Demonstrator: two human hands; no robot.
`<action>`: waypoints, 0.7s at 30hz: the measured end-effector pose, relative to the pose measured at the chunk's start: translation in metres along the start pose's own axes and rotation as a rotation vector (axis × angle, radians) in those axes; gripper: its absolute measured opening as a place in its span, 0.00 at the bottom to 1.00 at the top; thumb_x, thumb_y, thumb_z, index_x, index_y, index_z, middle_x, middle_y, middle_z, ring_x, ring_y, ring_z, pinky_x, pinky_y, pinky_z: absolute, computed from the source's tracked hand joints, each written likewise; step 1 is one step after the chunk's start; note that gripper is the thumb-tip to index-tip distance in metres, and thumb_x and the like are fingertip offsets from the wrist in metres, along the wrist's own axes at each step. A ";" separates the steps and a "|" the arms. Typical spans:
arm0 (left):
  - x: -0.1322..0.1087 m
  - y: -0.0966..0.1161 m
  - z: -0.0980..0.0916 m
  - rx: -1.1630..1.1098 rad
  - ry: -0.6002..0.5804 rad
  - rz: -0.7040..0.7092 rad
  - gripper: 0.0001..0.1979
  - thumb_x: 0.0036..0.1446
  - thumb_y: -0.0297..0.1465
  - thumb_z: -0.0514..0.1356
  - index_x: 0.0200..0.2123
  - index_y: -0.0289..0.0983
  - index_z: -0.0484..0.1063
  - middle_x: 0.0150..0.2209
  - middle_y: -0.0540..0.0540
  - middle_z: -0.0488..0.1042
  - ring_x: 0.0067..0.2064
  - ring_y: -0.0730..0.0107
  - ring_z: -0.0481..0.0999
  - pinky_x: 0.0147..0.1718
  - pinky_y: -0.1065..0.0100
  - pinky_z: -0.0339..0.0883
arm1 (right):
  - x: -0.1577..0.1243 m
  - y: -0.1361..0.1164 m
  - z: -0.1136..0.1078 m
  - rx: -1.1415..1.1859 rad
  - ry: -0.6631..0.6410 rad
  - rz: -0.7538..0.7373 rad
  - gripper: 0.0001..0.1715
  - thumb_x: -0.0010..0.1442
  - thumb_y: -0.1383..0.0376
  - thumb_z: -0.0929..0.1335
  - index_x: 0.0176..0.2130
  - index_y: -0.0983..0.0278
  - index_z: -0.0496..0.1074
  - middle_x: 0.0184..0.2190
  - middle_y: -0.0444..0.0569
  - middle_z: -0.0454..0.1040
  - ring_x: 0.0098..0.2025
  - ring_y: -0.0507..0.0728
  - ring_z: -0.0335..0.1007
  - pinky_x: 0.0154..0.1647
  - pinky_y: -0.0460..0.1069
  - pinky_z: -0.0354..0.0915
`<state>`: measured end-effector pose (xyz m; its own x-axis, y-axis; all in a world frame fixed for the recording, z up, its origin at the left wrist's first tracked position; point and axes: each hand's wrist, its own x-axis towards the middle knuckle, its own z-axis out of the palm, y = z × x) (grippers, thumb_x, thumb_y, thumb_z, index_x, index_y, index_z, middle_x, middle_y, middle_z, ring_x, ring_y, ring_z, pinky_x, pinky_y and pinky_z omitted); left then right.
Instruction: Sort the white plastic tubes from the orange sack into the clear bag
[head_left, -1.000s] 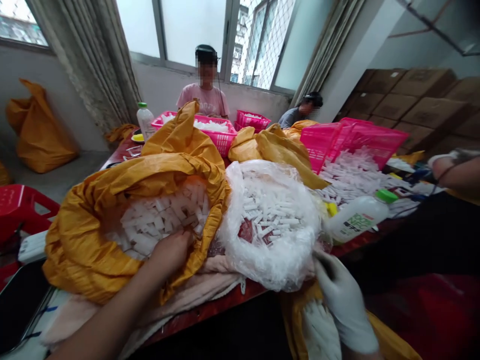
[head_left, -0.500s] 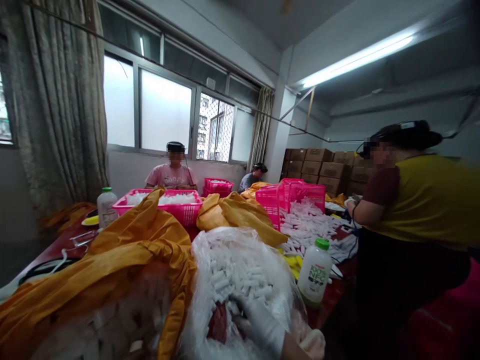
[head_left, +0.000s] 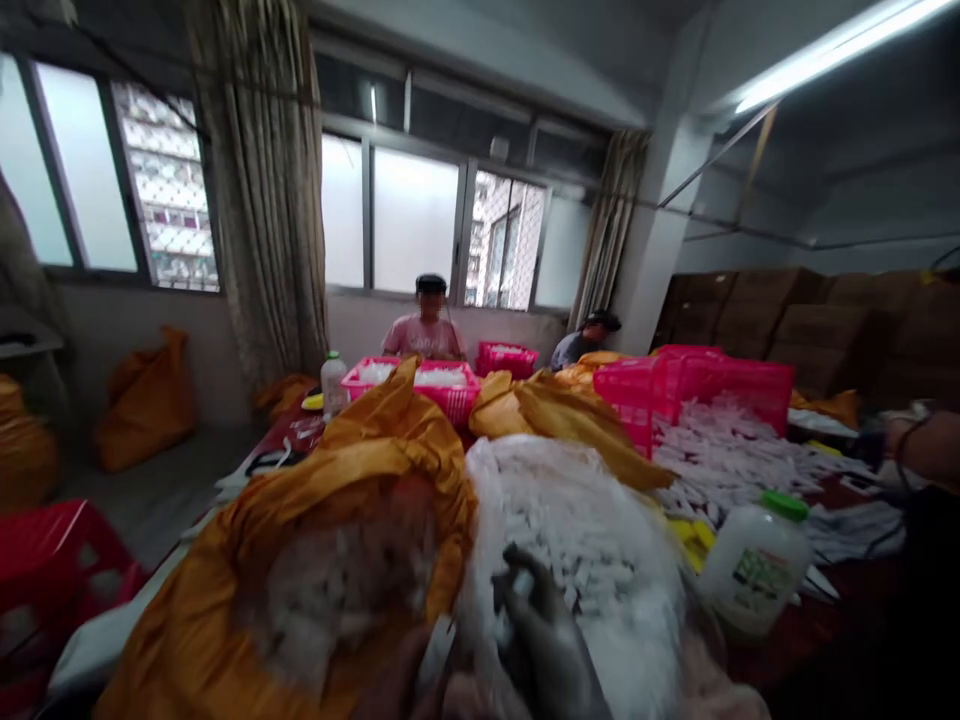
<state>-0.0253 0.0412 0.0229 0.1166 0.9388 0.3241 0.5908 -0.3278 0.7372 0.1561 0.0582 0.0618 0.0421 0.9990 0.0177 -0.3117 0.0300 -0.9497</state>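
Observation:
My right hand point(head_left: 541, 625), in a pale glove with dark fingertips, is closed on a small white plastic piece point(head_left: 523, 583). It is over a clear plastic bag point(head_left: 491, 500) filled with many similar white plastic pieces point(head_left: 600, 560). Low in the view, my left hand point(head_left: 401, 675) is blurred and partly cut off by the frame edge. A white plastic piece point(head_left: 437, 648) sticks up from its closed fingers. Left of the clear bag, an orange sack point(head_left: 202, 590) gapes, with blurred whitish pieces point(head_left: 330, 590) inside.
A green-capped bottle point(head_left: 757, 570) stands right of the clear bag. Pink baskets point(head_left: 720, 385) lie behind a heap of white pieces point(head_left: 720, 450). Across the table sits a person in pink point(head_left: 425, 335); another person point(head_left: 589, 340) is farther right. A red stool point(head_left: 60, 550) stands left.
The view has swung left. My right hand has come up out of the pieces with a white piece in its fingers. My left hand now shows at the bottom, holding another piece.

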 end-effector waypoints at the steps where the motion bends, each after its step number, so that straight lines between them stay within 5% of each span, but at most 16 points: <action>1: -0.022 0.006 0.003 -0.055 -0.030 -0.031 0.25 0.57 0.49 0.50 0.50 0.43 0.71 0.49 0.44 0.76 0.51 0.55 0.74 0.49 0.63 0.69 | -0.006 -0.009 0.007 0.027 -0.021 0.020 0.27 0.45 0.52 0.74 0.43 0.61 0.70 0.28 0.44 0.72 0.26 0.51 0.68 0.23 0.44 0.66; 3: -0.048 0.020 0.004 -0.158 -0.112 -0.081 0.24 0.60 0.46 0.49 0.53 0.40 0.68 0.52 0.42 0.74 0.52 0.57 0.72 0.52 0.62 0.66 | -0.012 -0.019 0.019 0.098 -0.072 0.069 0.25 0.47 0.55 0.73 0.42 0.61 0.69 0.26 0.42 0.70 0.22 0.47 0.64 0.20 0.42 0.62; 6: -0.052 0.031 0.002 -0.293 -0.198 -0.093 0.22 0.60 0.44 0.51 0.53 0.39 0.67 0.49 0.43 0.74 0.50 0.59 0.72 0.51 0.62 0.64 | -0.016 -0.013 0.029 0.079 -0.105 0.073 0.20 0.46 0.59 0.74 0.39 0.60 0.69 0.25 0.39 0.70 0.20 0.46 0.62 0.19 0.41 0.61; 11: -0.047 0.030 0.011 -0.695 -0.236 -0.202 0.26 0.60 0.50 0.48 0.45 0.34 0.68 0.27 0.50 0.71 0.26 0.73 0.69 0.26 0.74 0.64 | -0.033 0.017 0.018 -0.264 -0.381 -0.173 0.11 0.57 0.60 0.67 0.40 0.59 0.75 0.39 0.47 0.75 0.42 0.54 0.71 0.45 0.48 0.67; 16: -0.046 0.036 0.007 -0.424 -0.191 -0.117 0.16 0.61 0.40 0.52 0.44 0.36 0.69 0.37 0.47 0.74 0.39 0.67 0.72 0.39 0.70 0.64 | -0.038 0.028 0.005 -0.159 -0.098 -0.203 0.15 0.55 0.57 0.69 0.43 0.57 0.74 0.43 0.49 0.75 0.39 0.54 0.72 0.37 0.48 0.70; 19: -0.045 0.041 0.005 -0.317 -0.189 -0.116 0.13 0.61 0.37 0.52 0.44 0.37 0.70 0.40 0.46 0.75 0.42 0.65 0.73 0.42 0.69 0.65 | -0.039 0.029 0.005 -0.168 -0.102 -0.217 0.12 0.49 0.58 0.73 0.36 0.59 0.77 0.38 0.48 0.77 0.39 0.55 0.73 0.42 0.50 0.69; 21: -0.046 0.041 0.006 -0.253 -0.175 -0.126 0.13 0.61 0.36 0.52 0.45 0.38 0.69 0.41 0.45 0.76 0.43 0.64 0.74 0.43 0.68 0.65 | -0.039 0.030 0.006 -0.148 -0.125 -0.122 0.13 0.47 0.58 0.74 0.34 0.60 0.77 0.30 0.46 0.77 0.30 0.52 0.72 0.34 0.48 0.70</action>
<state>-0.0014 -0.0146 0.0346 0.2036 0.9703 0.1305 0.3948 -0.2034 0.8960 0.1391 0.0208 0.0349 -0.0497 0.9851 0.1649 -0.1689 0.1544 -0.9735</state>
